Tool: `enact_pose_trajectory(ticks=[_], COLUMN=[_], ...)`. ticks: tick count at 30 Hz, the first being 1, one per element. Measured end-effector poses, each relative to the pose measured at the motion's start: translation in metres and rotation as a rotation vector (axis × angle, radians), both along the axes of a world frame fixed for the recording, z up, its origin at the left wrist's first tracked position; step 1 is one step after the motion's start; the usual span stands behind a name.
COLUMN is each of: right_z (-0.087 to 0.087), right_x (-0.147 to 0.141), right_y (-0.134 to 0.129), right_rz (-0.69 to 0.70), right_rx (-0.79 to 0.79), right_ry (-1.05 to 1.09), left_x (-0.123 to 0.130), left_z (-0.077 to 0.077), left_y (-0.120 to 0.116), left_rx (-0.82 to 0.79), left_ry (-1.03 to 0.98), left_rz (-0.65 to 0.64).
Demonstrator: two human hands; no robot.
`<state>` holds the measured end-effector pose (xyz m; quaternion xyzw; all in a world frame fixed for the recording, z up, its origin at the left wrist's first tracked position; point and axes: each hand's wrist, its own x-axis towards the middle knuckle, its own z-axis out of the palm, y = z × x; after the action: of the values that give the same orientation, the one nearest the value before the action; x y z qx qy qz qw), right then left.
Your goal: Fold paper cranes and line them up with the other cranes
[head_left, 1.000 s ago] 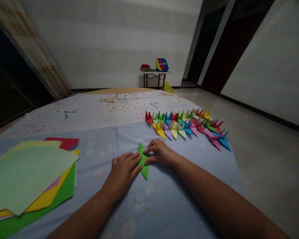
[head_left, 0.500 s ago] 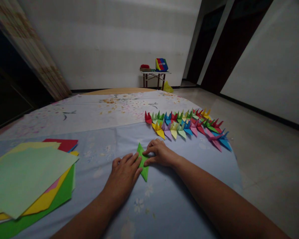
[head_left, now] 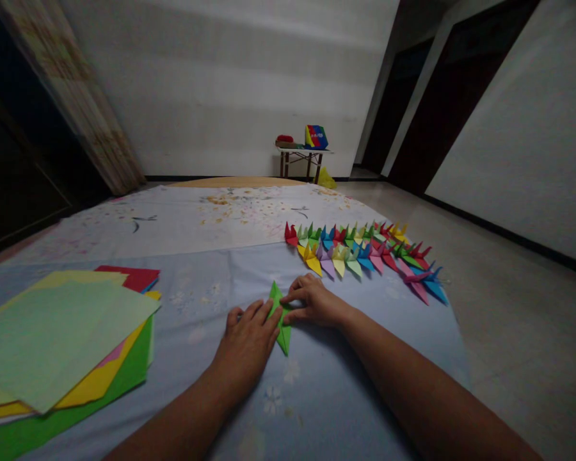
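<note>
A narrow green diamond of folded origami paper (head_left: 284,339) lies on the blue cloth in front of me, one tip pointing away and the other towards me. My left hand (head_left: 248,336) rests flat over its left side, fingers stretched out and fingertips pressing on the paper. From the right, my right hand (head_left: 317,302) has thumb and forefinger closed at the paper's right edge, the other fingers curled. The middle of the paper is partly covered by the fingertips.
Rows of coloured paper cranes (head_left: 338,262) stand at the right rear of the table. On the left lies a pile of coloured paper sheets (head_left: 77,333). A flowered white cloth (head_left: 211,221) covers the far side. Beyond, a small table (head_left: 307,151) holds a colourful box (head_left: 315,136).
The view has shifted slightly, so everything sits a little lower and further right. Both hands keep nearly the same position on the green paper.
</note>
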<state>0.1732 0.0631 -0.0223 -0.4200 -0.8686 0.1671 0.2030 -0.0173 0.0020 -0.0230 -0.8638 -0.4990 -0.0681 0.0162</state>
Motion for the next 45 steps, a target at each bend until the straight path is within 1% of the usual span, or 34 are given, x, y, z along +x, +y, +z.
enact_pose_trajectory(ticks=[5, 8, 12, 23, 31, 35, 37, 42, 43, 45], right_z=[0.008, 0.007, 0.004, 0.005, 0.007, 0.005, 0.005, 0.013, 0.014, 0.012], right_x=[-0.010, -0.016, -0.019, -0.022, -0.023, -0.024, -0.023, -0.026, -0.029, -0.038], right_y=[-0.007, -0.011, -0.011, -0.008, 0.000, 0.007, 0.013, 0.041, 0.047, 0.058], right_rz=[-0.031, -0.016, -0.048, -0.094, -0.143, -0.162, -0.150, -0.113, -0.100, -0.071], right_rx=[0.090, 0.045, 0.008, 0.057, 0.063, 0.086, 0.091, 0.095, 0.081, 0.030], right_ry=[-0.051, -0.124, -0.154, -0.225, -0.295, -0.293, -0.258, -0.069, -0.063, -0.116], left_x=[0.000, 0.001, 0.000, 0.002, 0.000, 0.001, 0.002, 0.003, 0.003, 0.003], left_z=[0.003, 0.004, 0.004, 0.009, 0.004, 0.002, 0.001, 0.000, 0.001, 0.004], left_y=[-0.001, -0.001, 0.000, 0.000, 0.000, 0.000, 0.001, 0.001, 0.000, 0.000], left_rx=[-0.002, -0.029, -0.035, -0.049, -0.032, -0.027, -0.027, -0.028, -0.033, -0.047], left_ry=[-0.051, -0.079, -0.100, -0.104, -0.089, -0.081, -0.077, -0.073, -0.072, -0.068], left_rz=[0.012, 0.012, 0.002, 0.005, 0.019, 0.022, 0.028, 0.043, 0.044, 0.046])
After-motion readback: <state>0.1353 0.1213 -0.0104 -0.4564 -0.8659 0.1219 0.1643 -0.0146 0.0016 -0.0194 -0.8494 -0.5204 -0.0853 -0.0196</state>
